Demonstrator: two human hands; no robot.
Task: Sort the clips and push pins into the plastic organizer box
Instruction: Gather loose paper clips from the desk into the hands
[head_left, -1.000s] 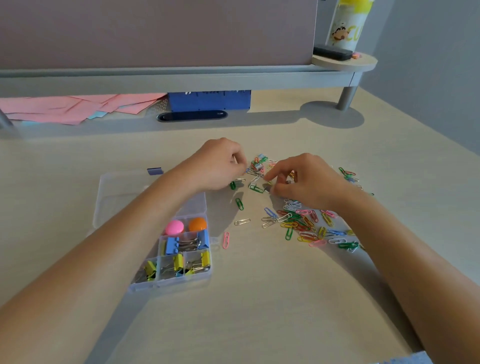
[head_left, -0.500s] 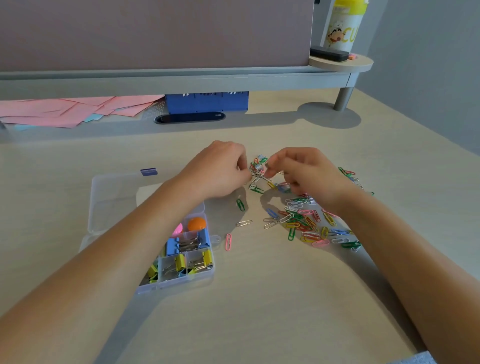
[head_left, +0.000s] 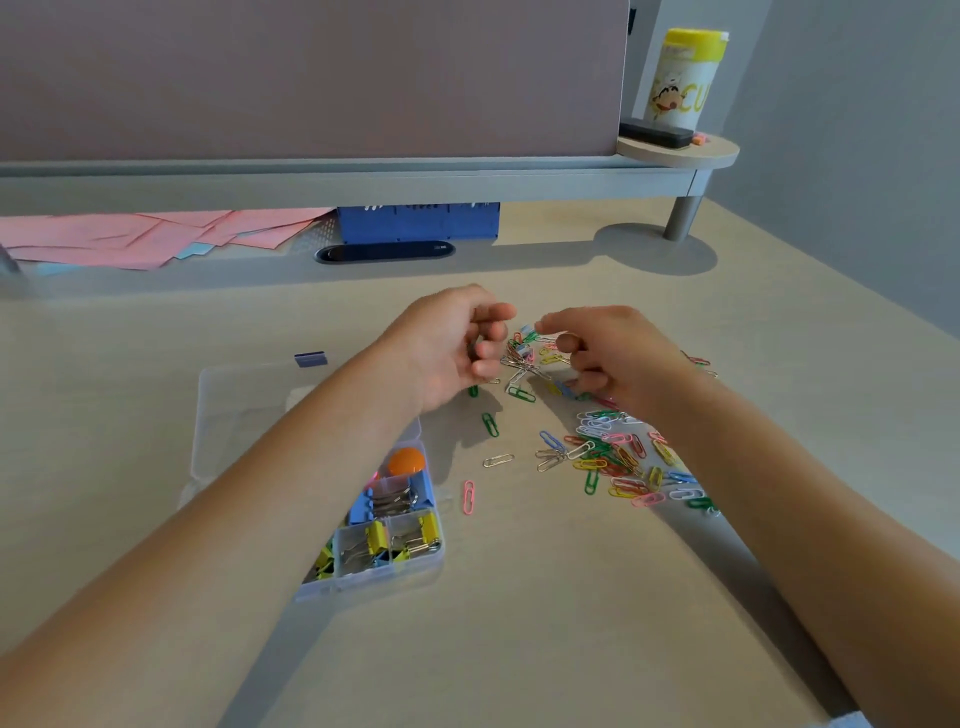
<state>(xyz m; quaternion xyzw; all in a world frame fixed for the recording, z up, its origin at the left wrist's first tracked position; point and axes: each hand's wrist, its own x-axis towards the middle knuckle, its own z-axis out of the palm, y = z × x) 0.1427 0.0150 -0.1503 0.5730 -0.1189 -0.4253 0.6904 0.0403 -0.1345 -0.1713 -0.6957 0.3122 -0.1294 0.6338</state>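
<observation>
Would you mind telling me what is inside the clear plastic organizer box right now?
The clear plastic organizer box holds yellow binder clips, blue binder clips and an orange round push pin. The left forearm covers its middle compartments, so their contents cannot be seen.

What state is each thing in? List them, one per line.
organizer box: lid open, flat on desk.
binder clips: sorted in compartments.
paper clips: loose on desk.
clip tangle: lifted, pinched by right hand.
left hand: curled beside tangle, grip unclear.

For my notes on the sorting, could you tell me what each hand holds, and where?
The right hand pinches the tangled paper clips at the clump's top; the left hand seems empty.
</observation>
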